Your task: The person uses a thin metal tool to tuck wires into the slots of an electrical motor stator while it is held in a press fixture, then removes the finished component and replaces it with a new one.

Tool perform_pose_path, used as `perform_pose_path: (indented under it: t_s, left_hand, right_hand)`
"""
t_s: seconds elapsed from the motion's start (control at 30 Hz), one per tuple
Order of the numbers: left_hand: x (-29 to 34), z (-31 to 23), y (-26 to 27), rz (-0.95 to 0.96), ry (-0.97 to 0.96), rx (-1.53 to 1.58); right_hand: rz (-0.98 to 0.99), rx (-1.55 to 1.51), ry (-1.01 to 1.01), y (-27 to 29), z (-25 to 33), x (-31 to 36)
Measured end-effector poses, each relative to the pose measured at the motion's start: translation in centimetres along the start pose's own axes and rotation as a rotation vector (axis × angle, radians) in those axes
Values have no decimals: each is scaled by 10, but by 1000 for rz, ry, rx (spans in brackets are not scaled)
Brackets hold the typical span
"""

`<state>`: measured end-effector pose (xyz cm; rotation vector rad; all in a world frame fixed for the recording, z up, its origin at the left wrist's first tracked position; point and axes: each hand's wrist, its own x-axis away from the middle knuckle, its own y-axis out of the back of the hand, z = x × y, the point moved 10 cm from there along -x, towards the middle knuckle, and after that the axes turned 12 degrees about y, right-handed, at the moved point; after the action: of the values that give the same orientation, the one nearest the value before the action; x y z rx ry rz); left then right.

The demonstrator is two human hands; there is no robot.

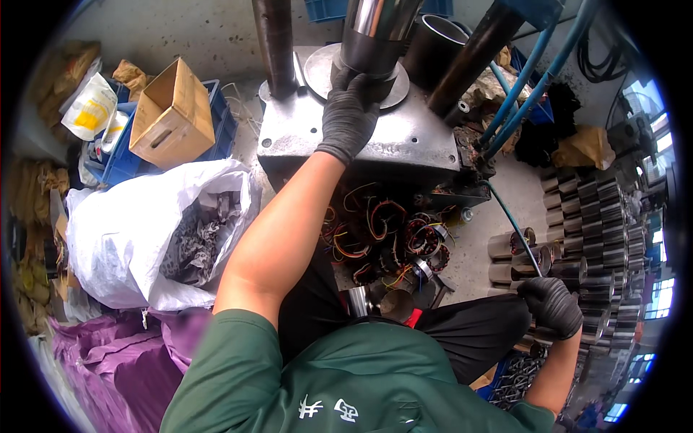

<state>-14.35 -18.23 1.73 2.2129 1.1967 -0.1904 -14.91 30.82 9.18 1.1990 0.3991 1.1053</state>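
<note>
In a dark glove, my left hand (349,119) reaches up to a press and curls its fingers against the dark lower part of a metal cylinder (369,70). That cylinder stands on a round steel plate (321,68), and its upper part is shiny. The plate rests on the press's thick metal bed (289,130). Out to the right, my other gloved hand, the right hand (552,307), is closed around the end of a long thin lever (514,224) that slants up to the press's right side. My left palm is hidden from view.
Wound copper stators with coloured wires (422,238) lie on the floor below the bed. Rows of metal cylinders (592,216) stand at the right. At the left are a white sack (123,238), a cardboard box (173,119) and purple sheeting (108,361). Blue hoses (534,90) run beside the press.
</note>
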Motion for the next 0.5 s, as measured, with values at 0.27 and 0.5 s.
perform_pose_path:
  t_s: [0.27,0.5]
  left_hand:
    - [1,-4,3,-5,-32,16]
    - [0,-1,0,7,-7,17]
  right_hand:
    - [-103,-102,-112,9,-1,2]
    - [-246,-196,-164,20,-18,9]
